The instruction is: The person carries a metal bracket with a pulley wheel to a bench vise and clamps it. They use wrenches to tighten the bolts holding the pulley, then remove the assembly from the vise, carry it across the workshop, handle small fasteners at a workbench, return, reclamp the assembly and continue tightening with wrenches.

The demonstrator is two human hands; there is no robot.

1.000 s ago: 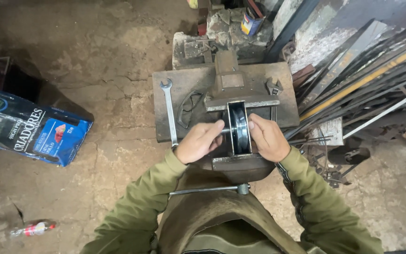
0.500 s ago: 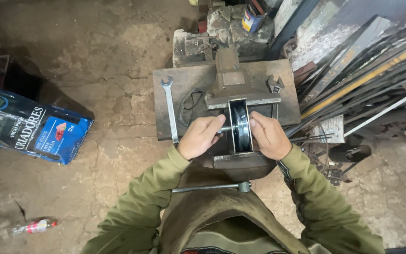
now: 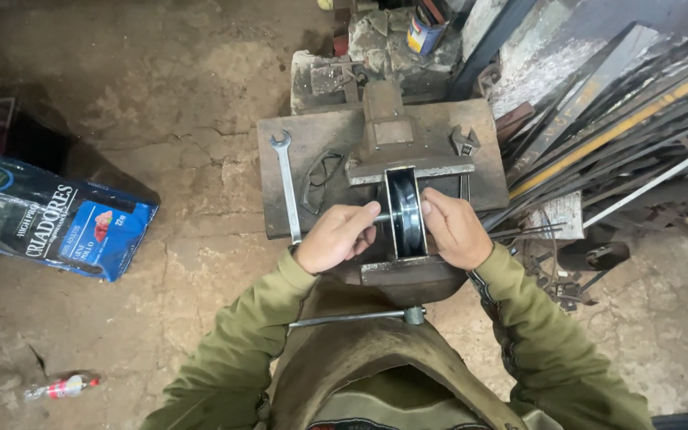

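A dark grooved metal wheel [image 3: 405, 211] stands on edge between the jaws of a rusty bench vise [image 3: 396, 151]. My left hand [image 3: 336, 237] is at the wheel's left side, fingers pinching a short axle or bolt that pokes out of its hub. My right hand [image 3: 454, 231] presses flat against the wheel's right side, thumb on the rim. The vise handle bar [image 3: 356, 319] sticks out to the left below my hands.
A long open-end wrench [image 3: 286, 185] and a loop of wire [image 3: 322, 177] lie on the steel bench plate [image 3: 312, 139]. Metal bars and strips [image 3: 623, 135] lean at the right. A blue feed bag [image 3: 57, 219] and a small bottle [image 3: 61, 388] lie on the dirt floor.
Both hands stay at the wheel with only slight shifts of the fingers; the left thumb and fingers have moved a little along the axle.
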